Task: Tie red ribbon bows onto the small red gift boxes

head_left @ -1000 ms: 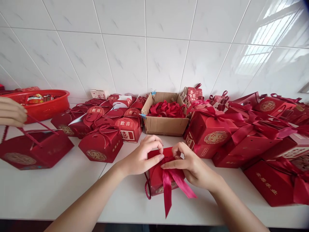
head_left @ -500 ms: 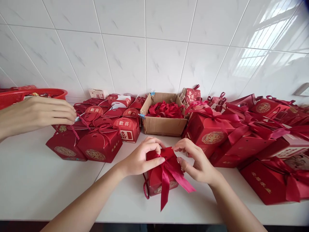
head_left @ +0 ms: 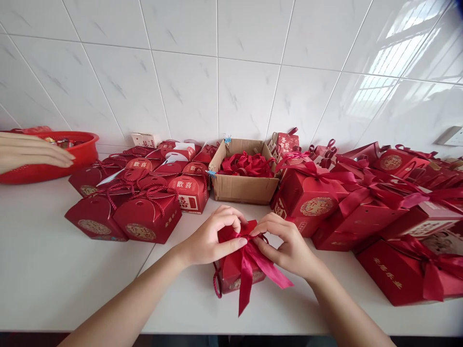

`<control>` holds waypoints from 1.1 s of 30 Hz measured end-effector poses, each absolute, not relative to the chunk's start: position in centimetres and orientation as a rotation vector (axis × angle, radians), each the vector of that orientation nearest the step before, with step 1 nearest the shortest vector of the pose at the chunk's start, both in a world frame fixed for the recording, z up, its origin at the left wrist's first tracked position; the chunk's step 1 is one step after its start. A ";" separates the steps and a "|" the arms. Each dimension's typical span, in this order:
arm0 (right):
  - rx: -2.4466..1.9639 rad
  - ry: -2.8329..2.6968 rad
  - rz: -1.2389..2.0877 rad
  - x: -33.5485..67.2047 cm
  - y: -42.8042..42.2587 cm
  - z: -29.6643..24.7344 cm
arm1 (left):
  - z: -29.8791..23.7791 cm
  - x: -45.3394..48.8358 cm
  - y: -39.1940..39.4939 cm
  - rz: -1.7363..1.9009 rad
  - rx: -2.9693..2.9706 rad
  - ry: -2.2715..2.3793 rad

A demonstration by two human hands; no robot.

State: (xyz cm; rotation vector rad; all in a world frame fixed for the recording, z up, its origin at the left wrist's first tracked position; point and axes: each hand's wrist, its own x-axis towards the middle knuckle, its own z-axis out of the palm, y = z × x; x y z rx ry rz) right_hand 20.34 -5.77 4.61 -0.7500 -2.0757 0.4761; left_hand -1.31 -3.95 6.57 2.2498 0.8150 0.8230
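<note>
White table (head_left: 90, 289), smooth top, seam running toward the wall left of centre. Wall behind is pale glossy tile (head_left: 184, 86) with grey streaks; window reflection (head_left: 383, 67) upper right, white fitting (head_left: 452, 136) at right edge. Back of table is crowded: red plastic basket (head_left: 47, 174) far left with a co-worker's hand (head_left: 39, 152) in front of its rim; cluster of red boxes with cord handles (head_left: 148, 224) right of that; cardboard carton (head_left: 246, 189) mid-table, 2 blue clips (head_left: 211, 173) on its left side, loose red ribbons (head_left: 248, 165) inside. Stacked red boxes with bows (head_left: 314, 205) fill the right side.

Work piece: red gift box (head_left: 233, 275) on the table in front of the carton, near the front edge, set at a slight angle. Cord loop (head_left: 217, 284) hangs off its left side. Satin ribbon (head_left: 246, 279) on top, 2 tails draping over the front.

Grip: left hand (head_left: 217, 236) in a narrow pinch, thumb laid along the ribbon at the knot, index curled beside it. Right hand (head_left: 289, 246) opposite, thumb and fingertips nearly together on the ribbon just right of the knot. Can't tell how firm either pinch is.
</note>
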 end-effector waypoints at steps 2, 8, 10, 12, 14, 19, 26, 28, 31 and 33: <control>-0.720 -2.058 0.424 20.3 -5.7 4.5 | 6.7 -1.2 -4.0 0.822 2.218 0.819; -0.613 -2.066 0.166 20.3 -5.6 4.3 | 6.6 -0.7 -4.4 0.868 2.058 0.931; -0.571 -2.082 0.133 20.3 -5.6 4.4 | 6.6 -0.5 -4.6 0.885 2.039 0.959; -0.543 -2.094 0.131 20.3 -5.6 4.5 | 6.7 -0.4 -4.7 0.891 2.020 0.936; -0.547 -2.095 0.123 20.4 -5.5 4.6 | 6.7 -0.4 -4.8 0.876 2.000 0.901; -0.584 -2.092 0.057 20.7 -5.4 4.6 | 6.5 -0.5 -4.8 0.826 1.957 0.890; -0.633 -2.108 -0.018 21.1 -5.2 4.4 | 6.7 -0.6 -4.7 0.829 1.972 0.899; -0.619 -2.113 -0.030 21.1 -5.2 4.4 | 6.7 -0.5 -4.7 0.842 1.969 0.885; -0.591 -2.121 -0.048 21.0 -5.2 4.5 | 6.6 0.0 -4.9 0.889 1.905 0.945; -0.576 -2.124 -0.060 20.9 -5.2 4.5 | 6.4 0.4 -5.1 0.929 1.828 1.038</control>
